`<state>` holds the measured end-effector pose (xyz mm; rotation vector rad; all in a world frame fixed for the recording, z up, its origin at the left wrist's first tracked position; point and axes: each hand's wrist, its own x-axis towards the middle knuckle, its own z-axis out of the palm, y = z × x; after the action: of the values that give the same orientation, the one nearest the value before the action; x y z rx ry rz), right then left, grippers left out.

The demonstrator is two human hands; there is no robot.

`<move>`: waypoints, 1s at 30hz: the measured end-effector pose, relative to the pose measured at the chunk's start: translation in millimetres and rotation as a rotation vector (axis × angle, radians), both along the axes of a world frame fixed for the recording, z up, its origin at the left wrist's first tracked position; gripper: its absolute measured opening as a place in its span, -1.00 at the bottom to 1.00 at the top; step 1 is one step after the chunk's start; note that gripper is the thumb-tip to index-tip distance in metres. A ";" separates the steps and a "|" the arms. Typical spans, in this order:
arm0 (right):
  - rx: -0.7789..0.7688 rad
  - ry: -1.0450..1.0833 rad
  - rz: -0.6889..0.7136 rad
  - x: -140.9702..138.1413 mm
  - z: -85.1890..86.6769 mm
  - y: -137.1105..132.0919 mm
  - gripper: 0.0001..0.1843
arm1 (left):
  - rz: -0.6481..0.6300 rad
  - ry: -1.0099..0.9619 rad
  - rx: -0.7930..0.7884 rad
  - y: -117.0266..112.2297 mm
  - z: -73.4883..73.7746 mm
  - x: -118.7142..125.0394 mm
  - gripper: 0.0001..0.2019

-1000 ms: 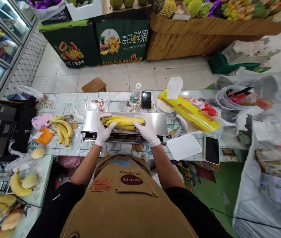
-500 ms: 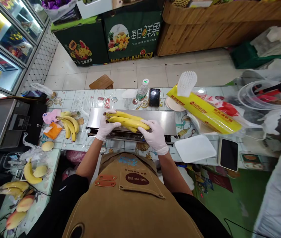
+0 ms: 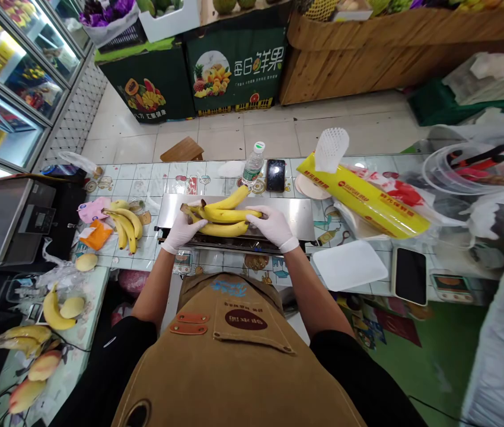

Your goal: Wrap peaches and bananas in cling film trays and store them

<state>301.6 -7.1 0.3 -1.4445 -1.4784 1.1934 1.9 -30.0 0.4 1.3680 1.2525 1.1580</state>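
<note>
Over at this tiled counter [image 3: 136, 173], the gloved left hand [image 3: 181, 231] and right hand [image 3: 273, 226] are both curled around a banana bunch [image 3: 224, 213] on a steel plate [image 3: 285, 214], and one loose grip could let it slide and bruise.

A banana bunch [image 3: 225, 220] is lying on a steel platform [image 3: 279, 214], which is sitting on the tiled counter [image 3: 145, 173]. Loose bananas [image 3: 121, 230] are lying on the counter to the platform's left, while a cling-film roll [image 3: 363, 201] and a plastic tray [image 3: 350, 265] are lying to its right. A water bottle [image 3: 253, 163] is sitting behind the platform, just left of a phone [image 3: 276, 175], and a wooden stool [image 3: 182, 150] is standing on the floor beyond the counter.
</note>
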 end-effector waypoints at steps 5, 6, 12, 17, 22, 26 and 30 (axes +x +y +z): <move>0.082 -0.178 0.086 5.8 -2.8 2.0 -0.64 | -0.004 0.074 0.053 6.0 7.2 4.4 -0.52; 0.102 -0.220 0.111 7.4 -3.2 1.8 -0.65 | 0.024 0.066 0.065 8.3 8.2 9.0 -0.52; 0.296 -0.341 0.139 17.7 8.6 -5.9 -0.36 | 0.233 -0.115 0.122 13.0 5.4 44.0 -0.66; 0.435 -0.369 0.327 0.0 34.9 -17.8 0.51 | 0.359 -0.082 0.150 15.1 3.6 56.3 -0.74; 0.412 -0.533 0.454 -20.9 39.4 -8.5 0.26 | 0.428 -0.004 0.146 25.6 1.4 60.7 -0.82; 0.399 -0.681 0.507 -20.3 38.5 1.8 -0.17 | 0.314 -0.022 0.203 30.4 -1.4 54.6 -0.79; 0.517 -0.777 0.513 -20.5 40.2 0.9 -0.28 | 0.190 -0.086 0.267 29.6 -5.7 44.1 -0.63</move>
<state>281.1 -6.3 40.4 -1.2355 -2.5718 0.4078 46.0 -0.4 -5.3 1.3959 1.2186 1.5456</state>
